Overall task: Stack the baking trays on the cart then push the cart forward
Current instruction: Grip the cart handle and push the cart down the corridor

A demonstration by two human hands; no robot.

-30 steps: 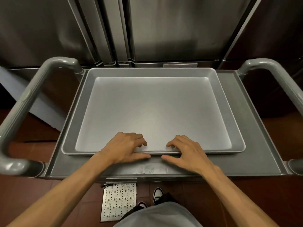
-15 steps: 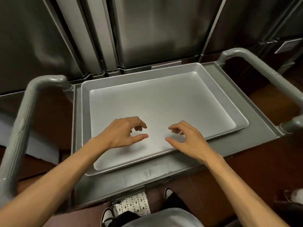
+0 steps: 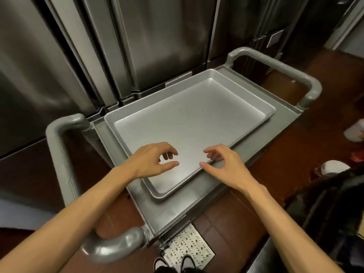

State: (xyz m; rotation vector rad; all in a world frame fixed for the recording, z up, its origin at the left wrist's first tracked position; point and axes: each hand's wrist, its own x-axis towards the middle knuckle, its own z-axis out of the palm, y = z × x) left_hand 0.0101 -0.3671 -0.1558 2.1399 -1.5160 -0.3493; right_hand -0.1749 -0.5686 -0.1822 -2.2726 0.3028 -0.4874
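Your hands have lifted off the near rim since a second ago, and your view has swung right; your left hand (image 3: 151,160) and right hand (image 3: 222,164) now hover above the baking tray (image 3: 189,127), each grip loosely apart, holding nothing; the tray lies flat and empty on the cart (image 3: 197,203); it looks stiff, light, slick metal; take it by the rim.

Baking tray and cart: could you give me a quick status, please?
Left hand and right hand open, empty, above baking tray. Tray flat on cart. Steel cabinets directly ahead.
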